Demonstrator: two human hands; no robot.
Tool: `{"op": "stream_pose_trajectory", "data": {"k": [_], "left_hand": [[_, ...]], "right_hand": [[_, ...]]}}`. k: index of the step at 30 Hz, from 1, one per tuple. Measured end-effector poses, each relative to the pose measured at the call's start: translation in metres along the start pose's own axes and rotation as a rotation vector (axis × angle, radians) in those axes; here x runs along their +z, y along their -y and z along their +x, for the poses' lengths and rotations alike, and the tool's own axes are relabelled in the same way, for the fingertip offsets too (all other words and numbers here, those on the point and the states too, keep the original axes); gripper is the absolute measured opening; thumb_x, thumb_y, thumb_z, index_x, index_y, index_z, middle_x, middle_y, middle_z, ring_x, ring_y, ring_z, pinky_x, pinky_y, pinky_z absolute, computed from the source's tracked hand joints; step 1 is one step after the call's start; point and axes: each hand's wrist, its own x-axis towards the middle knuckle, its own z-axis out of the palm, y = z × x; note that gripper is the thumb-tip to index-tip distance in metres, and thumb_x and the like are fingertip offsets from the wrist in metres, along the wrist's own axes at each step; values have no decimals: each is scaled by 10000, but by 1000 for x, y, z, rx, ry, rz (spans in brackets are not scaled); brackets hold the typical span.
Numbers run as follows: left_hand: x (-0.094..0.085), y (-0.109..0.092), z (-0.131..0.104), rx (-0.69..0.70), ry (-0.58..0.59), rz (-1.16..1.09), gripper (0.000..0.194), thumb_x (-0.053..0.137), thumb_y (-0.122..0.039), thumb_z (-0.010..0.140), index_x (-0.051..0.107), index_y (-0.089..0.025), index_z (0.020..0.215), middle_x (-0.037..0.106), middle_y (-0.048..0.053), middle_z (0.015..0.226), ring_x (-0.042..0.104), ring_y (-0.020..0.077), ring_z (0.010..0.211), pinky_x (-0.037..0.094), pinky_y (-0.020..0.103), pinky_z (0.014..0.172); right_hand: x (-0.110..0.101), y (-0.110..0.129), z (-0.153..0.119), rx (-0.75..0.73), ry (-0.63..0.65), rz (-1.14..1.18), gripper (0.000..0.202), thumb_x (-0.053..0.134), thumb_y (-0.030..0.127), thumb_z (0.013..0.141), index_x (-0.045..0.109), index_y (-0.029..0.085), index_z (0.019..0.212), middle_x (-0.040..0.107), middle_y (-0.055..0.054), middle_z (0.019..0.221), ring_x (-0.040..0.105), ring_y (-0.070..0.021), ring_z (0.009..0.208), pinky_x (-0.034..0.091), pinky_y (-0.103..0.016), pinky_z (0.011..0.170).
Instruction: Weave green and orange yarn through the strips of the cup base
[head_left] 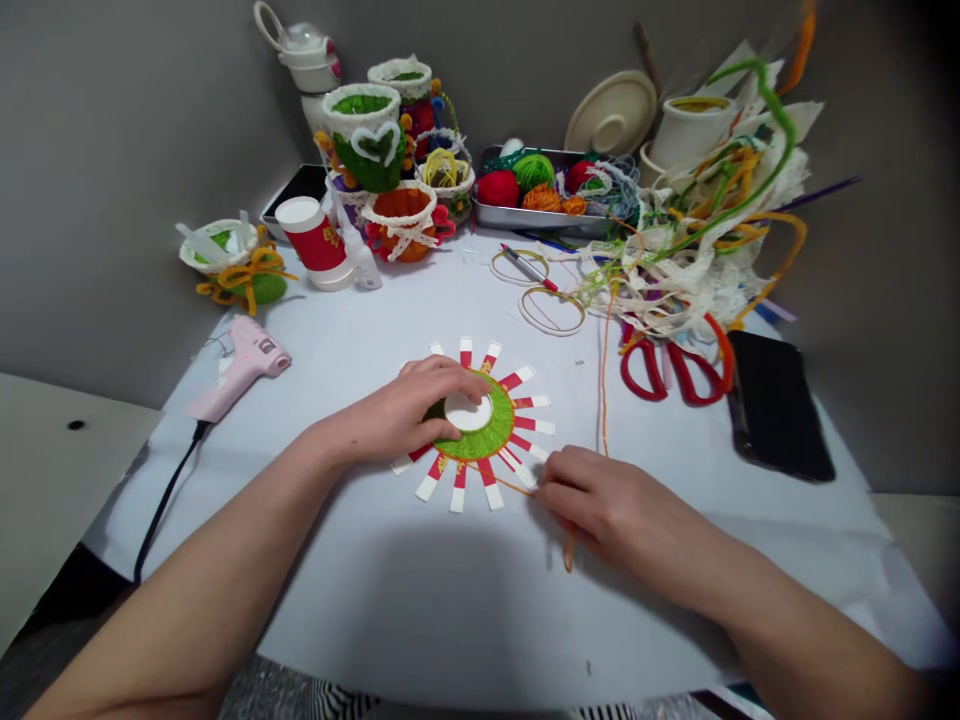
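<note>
A paper cup cut into splayed red-and-white strips (487, 488) lies flat on the table, with green yarn (501, 425) wound in a ring around its white round base (466, 410). An orange edge runs round the green. My left hand (420, 405) grips the ring's left side, fingers over the base and thumb at the lower rim. To the right, my right hand (592, 500) pinches orange yarn (514, 487) that stretches tight from the ring's lower edge. A loop of this yarn hangs below the fingers, and more runs up toward the back.
A pink glue gun (240, 365) lies at left. Red-handled scissors (675, 372) and a black phone (780, 405) are at right. Behind stand yarn-wrapped cups (405, 215), a red-and-white paper cup (319, 245), a metal tray (517, 218) of yarn balls and a lace pile (675, 270).
</note>
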Motion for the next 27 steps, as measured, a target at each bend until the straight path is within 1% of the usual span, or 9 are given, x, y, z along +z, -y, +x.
{"op": "stream_pose_trajectory", "data": {"k": [2, 5, 8, 11, 14, 18, 22, 24, 27], "left_hand": [[0, 1, 0, -2, 5, 0, 375, 639, -116, 936, 612, -282, 1271, 658, 60, 1437, 541, 274, 1363, 375, 526, 1184], [0, 2, 0, -5, 10, 0, 369, 646, -119, 937, 604, -276, 1269, 654, 62, 1440, 539, 274, 1363, 371, 528, 1186], [0, 2, 0, -8, 20, 10, 349, 641, -128, 948, 590, -265, 1265, 645, 66, 1446, 533, 276, 1369, 375, 527, 1179], [0, 1, 0, -6, 18, 13, 331, 627, -133, 957, 581, -267, 1256, 642, 62, 1445, 530, 275, 1370, 392, 523, 1160], [0, 0, 1, -3, 14, -4, 316, 626, -136, 949, 593, -272, 1232, 652, 60, 1434, 540, 279, 1359, 405, 526, 1146], [0, -1, 2, 8, 24, -18, 304, 613, -131, 947, 598, -269, 1217, 655, 60, 1437, 543, 287, 1359, 392, 549, 1157], [0, -2, 2, 12, 22, -12, 301, 600, -125, 943, 601, -264, 1211, 659, 68, 1435, 549, 291, 1357, 393, 552, 1160], [0, -3, 2, 16, 26, -5, 297, 592, -124, 938, 592, -255, 1205, 656, 74, 1435, 551, 290, 1351, 401, 546, 1153], [2, -5, 1, 36, 17, 17, 288, 594, -134, 921, 570, -245, 1186, 638, 84, 1444, 546, 290, 1352, 401, 541, 1153]], "right_hand": [[1, 2, 0, -23, -7, -98, 266, 482, 69, 1019, 667, 161, 851, 632, -76, 867, 543, -189, 744, 428, -316, 618], [1, 3, 0, -18, -37, -218, 250, 501, 52, 1001, 647, 162, 830, 638, -81, 866, 537, -200, 748, 422, -329, 617], [1, 2, -1, -16, -71, -275, 267, 483, 28, 991, 650, 159, 831, 638, -83, 857, 536, -204, 743, 415, -332, 600], [3, -2, -2, 15, -106, -292, 266, 475, 44, 1009, 671, 155, 867, 637, -89, 851, 536, -209, 742, 416, -335, 597], [7, -8, 1, 98, -148, -233, 248, 481, 95, 1036, 686, 165, 915, 645, -94, 873, 560, -215, 786, 442, -333, 638], [15, -19, 14, 181, -225, -11, 208, 495, 133, 1035, 671, 183, 936, 661, -77, 903, 601, -198, 833, 476, -320, 706], [23, -27, 25, 338, -386, 110, 173, 528, 110, 958, 632, 200, 853, 624, -32, 817, 573, -161, 726, 430, -286, 639], [25, -28, 28, 368, -400, 135, 168, 531, 101, 930, 619, 206, 834, 618, -22, 807, 566, -155, 709, 417, -278, 630], [26, -27, 29, 375, -391, 150, 162, 534, 104, 918, 616, 212, 829, 622, -21, 811, 574, -159, 713, 419, -276, 638]]}}
